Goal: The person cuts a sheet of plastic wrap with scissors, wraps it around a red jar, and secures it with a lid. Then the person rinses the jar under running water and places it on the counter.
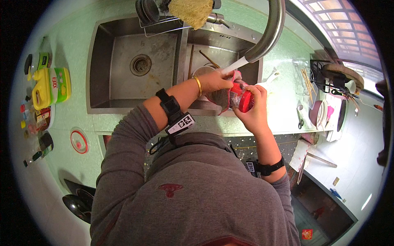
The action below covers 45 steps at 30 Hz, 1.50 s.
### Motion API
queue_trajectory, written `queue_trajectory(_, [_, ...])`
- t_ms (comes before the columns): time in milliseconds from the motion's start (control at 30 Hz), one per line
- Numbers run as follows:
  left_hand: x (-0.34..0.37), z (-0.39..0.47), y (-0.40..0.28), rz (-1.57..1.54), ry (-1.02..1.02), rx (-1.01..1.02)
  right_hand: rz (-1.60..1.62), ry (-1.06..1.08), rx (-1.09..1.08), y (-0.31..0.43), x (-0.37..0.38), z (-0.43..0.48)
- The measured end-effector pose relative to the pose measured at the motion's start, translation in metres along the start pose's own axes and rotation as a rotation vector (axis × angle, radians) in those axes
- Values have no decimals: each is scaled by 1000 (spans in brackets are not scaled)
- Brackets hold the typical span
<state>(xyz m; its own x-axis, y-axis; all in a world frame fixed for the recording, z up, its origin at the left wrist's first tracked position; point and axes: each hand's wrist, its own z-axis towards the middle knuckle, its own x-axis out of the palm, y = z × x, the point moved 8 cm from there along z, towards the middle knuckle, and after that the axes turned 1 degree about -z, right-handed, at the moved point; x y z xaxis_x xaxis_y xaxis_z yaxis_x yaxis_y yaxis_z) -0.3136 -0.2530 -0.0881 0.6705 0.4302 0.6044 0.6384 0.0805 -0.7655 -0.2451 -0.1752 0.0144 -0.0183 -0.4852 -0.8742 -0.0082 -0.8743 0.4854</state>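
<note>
My right hand (257,112) grips a small jar with a red lid (246,101), tilted over the front of the right sink basin (212,49). A grey cloth with a pink edge (220,100) is in my left hand (215,81), pressed against the jar's other end. Water (235,65) runs from the curved metal faucet (274,33) onto my left hand and the cloth. Behind my left hand, a round bowl-like vessel (201,71) and chopstick-like sticks (209,58) lie in the basin, partly hidden.
To the left is the other basin (141,89). A wire rack (160,23) with a yellow scrubber (192,12) stands behind. On the counter are a yellow detergent jug (50,87), a red-rimmed lid (79,141), a white spoon (269,80) and scissors (300,118).
</note>
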Motion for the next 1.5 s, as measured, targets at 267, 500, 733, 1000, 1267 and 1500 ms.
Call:
queue_trajectory(267, [-2,-3,7,-14,32,-2,36,-16,-7,0,-3,1])
queue_trajectory(500, [-2,2,6,64,-18,-35,39,-19,-23,1,-2,2])
queue_trajectory(733, [0,-2,-2,-113,63,-37,47,-12,-12,2,-3,4])
queue_trajectory(1000, [-8,1,10,-131,28,52,-3,-2,-27,8,-8,1])
queue_trajectory(1267, [-22,2,60,-866,-108,-97,191,-138,-31,0,-19,-7])
queue_trajectory(1500, [-52,3,72,-520,-404,-96,610,-189,360,-38,13,-18])
